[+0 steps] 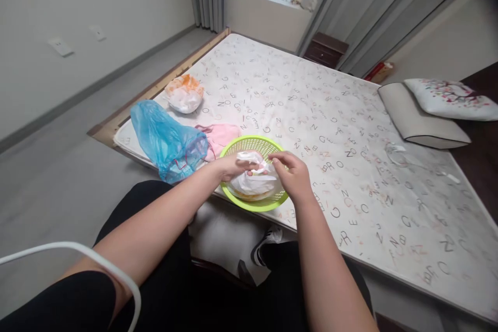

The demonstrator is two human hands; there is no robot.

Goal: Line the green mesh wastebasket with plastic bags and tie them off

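Observation:
A white plastic bag (253, 184) sits inside a lime-green plastic basket (254, 207) near the mattress edge in front of me. Something yellowish shows through the bag's lower side; I cannot make out what it is. My left hand (234, 164) grips the gathered top of the bag from the left. On the other side, my right hand (291, 170) pinches the bag's upper edge between thumb and fingers. Left of the basket lie a pink cloth (221, 137) and a crumpled blue plastic bag (165, 137). Behind them rests a white bag with orange on top (184, 94).
A letter-printed mattress (311, 137) spreads out ahead. Two cushions (424, 114) lie at its right, with a clear plastic item (397, 154) nearby. A white cable (97, 257) crosses my left arm. A dark nightstand (326, 51) stands by the curtain.

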